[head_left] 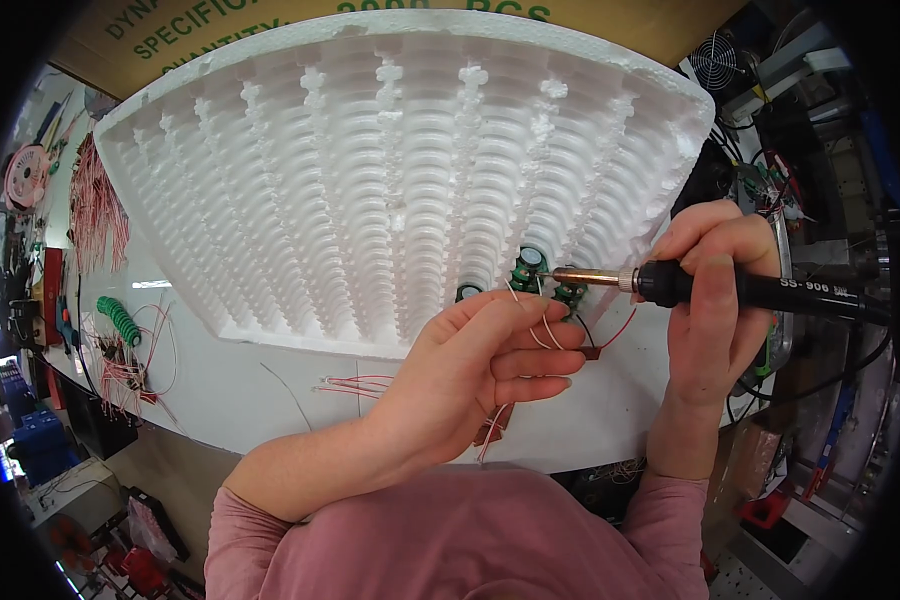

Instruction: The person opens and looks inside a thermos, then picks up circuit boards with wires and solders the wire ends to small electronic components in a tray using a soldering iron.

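1. The green-and-black round component sits in the white foam tray, toward its near edge, right of the middle.
2. The soldering iron points at it; whether the tip touches is unclear.
3. The left hand pinches a thin white wire, partly covered by its fingers.
4. The right hand grips the iron's handle.
5. A second component is half hidden behind the left hand.
6. The upper edge cuts off a brown carton.
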Demonstrator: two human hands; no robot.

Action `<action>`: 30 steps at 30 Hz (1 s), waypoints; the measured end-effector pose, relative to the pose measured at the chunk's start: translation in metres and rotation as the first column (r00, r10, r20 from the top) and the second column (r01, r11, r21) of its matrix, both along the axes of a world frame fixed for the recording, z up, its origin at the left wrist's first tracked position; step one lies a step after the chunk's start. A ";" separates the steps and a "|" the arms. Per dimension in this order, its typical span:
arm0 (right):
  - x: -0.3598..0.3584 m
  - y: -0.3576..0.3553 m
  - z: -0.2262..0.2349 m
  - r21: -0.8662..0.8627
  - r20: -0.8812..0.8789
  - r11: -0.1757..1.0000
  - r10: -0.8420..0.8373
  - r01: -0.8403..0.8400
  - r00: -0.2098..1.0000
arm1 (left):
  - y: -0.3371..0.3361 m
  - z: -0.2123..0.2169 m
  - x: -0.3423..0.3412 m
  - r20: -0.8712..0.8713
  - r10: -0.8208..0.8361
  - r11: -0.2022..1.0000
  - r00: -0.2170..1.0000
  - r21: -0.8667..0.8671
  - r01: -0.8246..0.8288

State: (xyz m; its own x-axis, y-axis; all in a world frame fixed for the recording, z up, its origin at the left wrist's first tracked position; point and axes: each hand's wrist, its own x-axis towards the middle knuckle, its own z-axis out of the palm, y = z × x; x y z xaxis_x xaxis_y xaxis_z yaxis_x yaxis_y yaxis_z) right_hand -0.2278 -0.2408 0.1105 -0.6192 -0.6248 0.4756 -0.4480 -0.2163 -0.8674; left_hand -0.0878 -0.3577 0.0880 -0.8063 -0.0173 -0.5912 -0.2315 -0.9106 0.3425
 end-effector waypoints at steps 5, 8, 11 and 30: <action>-0.001 0.001 0.002 0.000 0.028 1.000 -0.003 0.003 1.000 | 0.000 -0.001 0.000 -0.007 -0.001 1.000 1.000 0.008 0.001; -0.002 -0.001 0.001 -0.020 0.045 1.000 -0.001 0.002 0.999 | 0.000 -0.001 0.000 0.004 -0.005 1.000 1.000 -0.001 0.005; -0.002 -0.001 0.001 -0.017 0.026 1.000 0.000 0.001 1.000 | 0.000 0.000 0.000 0.002 -0.006 1.000 1.000 -0.002 0.006; -0.002 0.000 0.001 -0.016 0.048 1.000 0.002 -0.002 0.999 | -0.001 0.001 -0.001 0.002 -0.016 1.000 1.000 -0.027 0.016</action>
State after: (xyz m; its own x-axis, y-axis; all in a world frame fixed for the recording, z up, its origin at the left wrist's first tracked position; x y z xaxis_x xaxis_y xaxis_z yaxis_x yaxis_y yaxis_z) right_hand -0.2302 -0.2409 0.1113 -0.6404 -0.6189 0.4549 -0.4053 -0.2308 -0.8846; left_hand -0.0883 -0.3582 0.0887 -0.8054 -0.0207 -0.5924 -0.2465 -0.8972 0.3664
